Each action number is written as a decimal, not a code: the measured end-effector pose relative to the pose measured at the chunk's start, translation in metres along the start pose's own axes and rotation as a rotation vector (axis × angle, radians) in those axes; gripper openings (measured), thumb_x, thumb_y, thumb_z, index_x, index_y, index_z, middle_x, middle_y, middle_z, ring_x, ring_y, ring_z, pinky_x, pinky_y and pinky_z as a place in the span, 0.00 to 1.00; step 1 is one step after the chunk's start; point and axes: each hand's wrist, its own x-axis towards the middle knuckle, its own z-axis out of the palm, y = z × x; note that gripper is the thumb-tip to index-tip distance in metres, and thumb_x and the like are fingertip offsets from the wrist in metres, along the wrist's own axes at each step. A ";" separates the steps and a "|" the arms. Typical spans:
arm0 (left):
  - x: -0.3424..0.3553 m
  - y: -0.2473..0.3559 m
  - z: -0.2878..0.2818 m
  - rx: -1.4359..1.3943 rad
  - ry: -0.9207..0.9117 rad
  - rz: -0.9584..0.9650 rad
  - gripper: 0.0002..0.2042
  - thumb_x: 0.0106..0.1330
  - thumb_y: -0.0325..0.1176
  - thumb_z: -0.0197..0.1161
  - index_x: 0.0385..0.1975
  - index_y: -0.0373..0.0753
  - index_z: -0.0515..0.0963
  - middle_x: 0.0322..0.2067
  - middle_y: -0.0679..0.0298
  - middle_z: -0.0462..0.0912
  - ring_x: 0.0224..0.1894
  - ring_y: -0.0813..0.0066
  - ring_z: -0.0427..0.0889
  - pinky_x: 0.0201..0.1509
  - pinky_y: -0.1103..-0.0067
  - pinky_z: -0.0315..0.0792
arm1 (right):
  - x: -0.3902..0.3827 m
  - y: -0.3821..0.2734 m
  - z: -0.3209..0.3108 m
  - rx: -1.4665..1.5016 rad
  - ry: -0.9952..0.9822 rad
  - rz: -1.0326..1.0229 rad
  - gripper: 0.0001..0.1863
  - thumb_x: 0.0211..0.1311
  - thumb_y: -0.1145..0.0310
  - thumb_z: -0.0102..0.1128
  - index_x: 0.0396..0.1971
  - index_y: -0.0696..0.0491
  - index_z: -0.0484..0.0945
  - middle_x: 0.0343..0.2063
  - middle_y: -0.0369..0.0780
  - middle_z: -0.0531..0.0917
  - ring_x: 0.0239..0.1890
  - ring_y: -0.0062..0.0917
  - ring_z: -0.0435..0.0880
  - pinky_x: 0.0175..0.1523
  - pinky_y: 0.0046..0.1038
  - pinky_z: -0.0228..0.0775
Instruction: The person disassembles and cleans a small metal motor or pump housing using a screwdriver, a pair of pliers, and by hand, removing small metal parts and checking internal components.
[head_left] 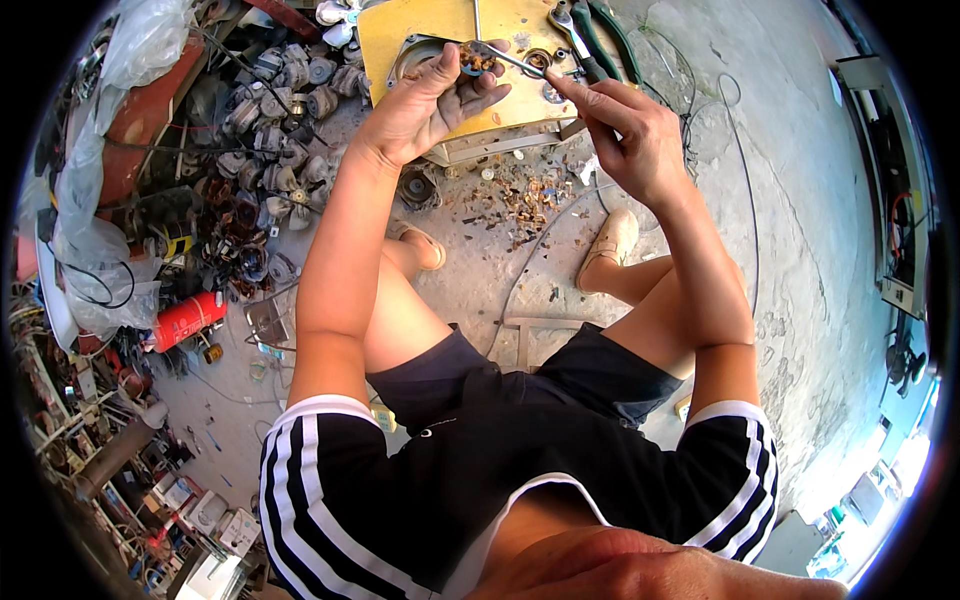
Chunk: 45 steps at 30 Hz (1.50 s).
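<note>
Over the near edge of the yellow board, my left hand [445, 100] is turned palm up. Its thumb and fingers grip a small round motor part [476, 62] with orange-brown windings. My right hand [630, 130] is closed around a thin metal tool [520, 64]; its handle end is hidden in the fingers. The tool's shaft slants up and left, and its tip meets the motor part. Behind the hands, the yellow board [405, 25] carries a round metal housing [415, 60], a ring-shaped part [538, 60] and several small pieces.
Green-handled pliers [612, 35] and a ratchet wrench [575, 40] lie at the board's far right. Copper-coloured scraps [535, 205] litter the floor below. Piled motor parts [285, 130] and a red cylinder [190, 320] are at left. A black cable [745, 190] runs along the right.
</note>
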 end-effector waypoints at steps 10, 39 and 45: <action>-0.001 -0.001 0.004 0.027 0.048 -0.035 0.25 0.70 0.46 0.58 0.59 0.32 0.71 0.36 0.65 0.79 0.48 0.75 0.80 0.68 0.64 0.73 | 0.001 0.000 -0.002 -0.123 0.004 -0.088 0.32 0.51 0.81 0.63 0.56 0.35 0.82 0.28 0.34 0.80 0.30 0.28 0.80 0.34 0.30 0.75; 0.001 -0.002 0.000 0.000 -0.031 -0.095 0.30 0.66 0.49 0.62 0.61 0.32 0.70 0.45 0.66 0.81 0.42 0.79 0.82 0.70 0.62 0.70 | 0.000 0.012 -0.008 0.214 -0.109 -0.055 0.33 0.52 0.79 0.61 0.57 0.31 0.80 0.22 0.35 0.74 0.25 0.29 0.76 0.30 0.31 0.70; -0.002 -0.002 -0.001 0.036 0.042 -0.051 0.30 0.65 0.48 0.63 0.60 0.31 0.71 0.44 0.65 0.81 0.42 0.77 0.83 0.69 0.62 0.72 | 0.002 0.008 -0.018 0.045 -0.073 -0.022 0.33 0.51 0.79 0.62 0.57 0.31 0.80 0.23 0.34 0.75 0.26 0.28 0.77 0.31 0.31 0.71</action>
